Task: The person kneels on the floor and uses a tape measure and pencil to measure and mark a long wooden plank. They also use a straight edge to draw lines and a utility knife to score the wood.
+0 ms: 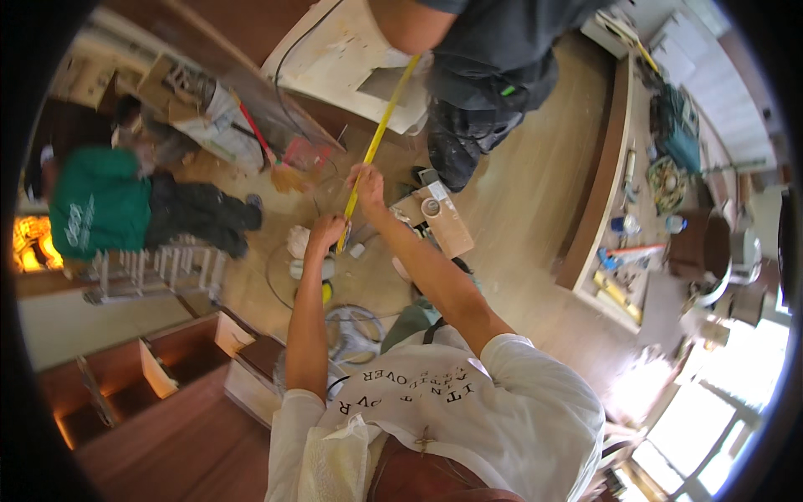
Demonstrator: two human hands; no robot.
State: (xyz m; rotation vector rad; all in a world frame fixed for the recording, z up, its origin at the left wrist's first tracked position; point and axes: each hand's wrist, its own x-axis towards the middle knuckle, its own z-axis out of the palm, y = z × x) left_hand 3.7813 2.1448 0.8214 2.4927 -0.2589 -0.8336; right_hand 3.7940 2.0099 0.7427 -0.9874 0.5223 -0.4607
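A yellow tape measure's blade (pixel 386 115) runs taut and slanting from my hands up toward a co-worker in dark clothes (pixel 489 84). Its far end passes by that person's arm, and I cannot see what holds it there. My left hand (pixel 327 231) is closed around the near end of the tape, where the fingers hide most of it. Slightly farther out, my right hand (pixel 367 184) pinches the blade. Below the hands, a cardboard box (pixel 447 227) with a roll of tape (pixel 431 207) on it rests on the floor.
At left, another person in a green shirt (pixel 96 201) is by an aluminium ladder (pixel 155 272). A broom (pixel 288 177) and red dustpan (pixel 308 155) lie beyond. Open wooden drawers (pixel 159 368) stand lower left. A curved counter (pixel 615 284) with tools is at right. Cables cross the floor.
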